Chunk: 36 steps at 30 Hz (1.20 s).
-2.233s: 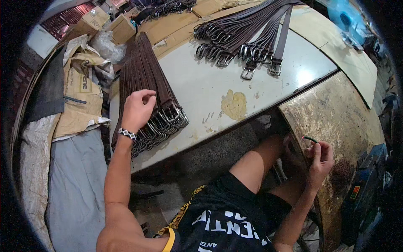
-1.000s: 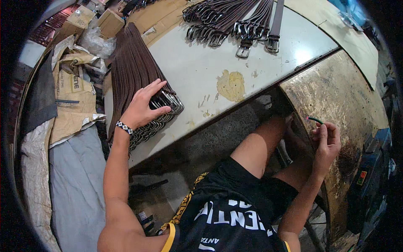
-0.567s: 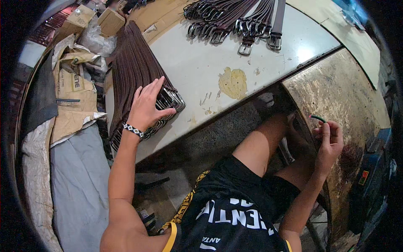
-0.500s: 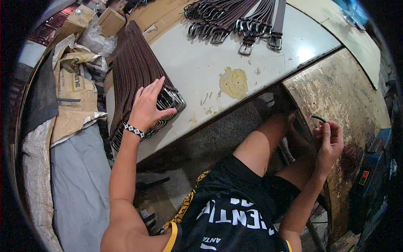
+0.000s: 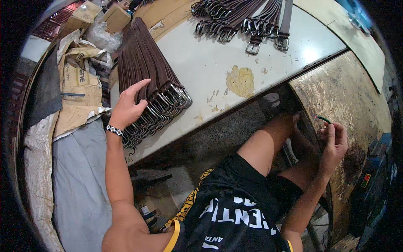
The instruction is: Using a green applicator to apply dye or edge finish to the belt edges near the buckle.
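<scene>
Open and loose in the left hand (image 5: 125, 110), with thumb and forefinger parted and closed on nothing, right at the near left part of the dark brown belts (image 5: 145, 63). Hard to tell whether touching the straps or just above them. Pinched in the right hand (image 5: 336, 140), between thumb and fingertips: a thin, curved, dark green stick (image 5: 323, 119) with a pinkish tip, held over the worn brown board (image 5: 344, 90). Probably very light, perhaps bendy — best gripped near one end with little pressure.

Laid overlapping at the left of the pale tabletop (image 5: 201, 71), with metal buckles (image 5: 184, 97) crowded toward the near edge and straps running away. Likely supple along the strap, yet hard and weightier at the buckle end; not fragile by the look of it, but apt to slide or snag frame on frame. Best taken singly just behind the buckle, thumb on top and fingers beneath — safer there than by the slick metal. As a whole stack, likely heavy and prone to slump.

Farther out, across the tabletop, a second bunch of belts (image 5: 237, 24); off to the left, brown paper sacking (image 5: 82, 94).
</scene>
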Each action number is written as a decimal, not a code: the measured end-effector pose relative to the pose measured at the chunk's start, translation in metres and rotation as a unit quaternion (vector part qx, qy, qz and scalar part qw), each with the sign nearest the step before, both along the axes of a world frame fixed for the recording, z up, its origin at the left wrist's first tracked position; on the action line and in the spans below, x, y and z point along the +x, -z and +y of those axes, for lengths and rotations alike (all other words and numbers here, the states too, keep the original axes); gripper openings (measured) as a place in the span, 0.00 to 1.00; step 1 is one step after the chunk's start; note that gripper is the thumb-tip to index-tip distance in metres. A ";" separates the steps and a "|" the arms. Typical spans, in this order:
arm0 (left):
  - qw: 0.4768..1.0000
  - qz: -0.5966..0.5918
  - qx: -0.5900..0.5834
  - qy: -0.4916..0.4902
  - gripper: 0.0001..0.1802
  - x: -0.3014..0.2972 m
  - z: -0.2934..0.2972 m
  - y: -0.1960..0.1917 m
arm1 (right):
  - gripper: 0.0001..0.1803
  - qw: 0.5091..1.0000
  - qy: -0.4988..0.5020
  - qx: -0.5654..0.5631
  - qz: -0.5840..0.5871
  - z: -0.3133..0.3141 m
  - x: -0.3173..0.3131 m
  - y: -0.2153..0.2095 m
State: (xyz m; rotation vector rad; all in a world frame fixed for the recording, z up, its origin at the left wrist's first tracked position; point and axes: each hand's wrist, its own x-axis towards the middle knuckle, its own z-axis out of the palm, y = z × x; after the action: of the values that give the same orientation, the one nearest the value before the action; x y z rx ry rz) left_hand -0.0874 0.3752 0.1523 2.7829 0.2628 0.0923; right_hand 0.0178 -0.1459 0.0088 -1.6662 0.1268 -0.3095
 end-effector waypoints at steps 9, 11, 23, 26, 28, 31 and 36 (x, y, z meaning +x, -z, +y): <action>0.993 -0.108 0.022 0.051 0.23 0.013 -0.076 0.007 | 0.06 1.000 -0.016 0.000 0.001 0.007 0.006 0.000; 0.982 -0.145 0.082 0.089 0.21 0.016 -0.089 0.001 | 0.06 1.000 -0.019 0.003 -0.002 0.012 0.012 0.006; 0.970 -0.186 0.078 -0.137 0.18 -0.037 0.006 -0.008 | 0.06 1.000 -0.021 -0.012 -0.014 -0.002 0.005 0.007; 0.979 -0.155 0.038 -0.126 0.19 -0.042 0.009 0.002 | 0.07 0.998 -0.021 -0.052 -0.012 -0.001 0.005 0.002; 0.988 -0.114 0.017 -0.101 0.22 -0.037 0.001 0.010 | 0.07 0.999 -0.019 -0.041 -0.002 -0.004 0.007 0.004; 0.995 -0.075 0.050 -0.050 0.26 -0.026 -0.009 0.011 | 0.09 0.999 -0.020 -0.051 0.001 -0.006 0.006 0.009; 0.997 0.005 0.069 -0.030 0.29 -0.022 -0.008 0.014 | 0.07 1.000 -0.017 -0.019 0.012 -0.002 0.004 0.003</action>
State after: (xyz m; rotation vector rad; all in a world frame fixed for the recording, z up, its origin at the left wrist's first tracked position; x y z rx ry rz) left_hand -0.1090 0.3673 0.1381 2.9128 0.3541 0.1164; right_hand 0.0216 -0.1484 0.0060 -1.7085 0.1117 -0.2681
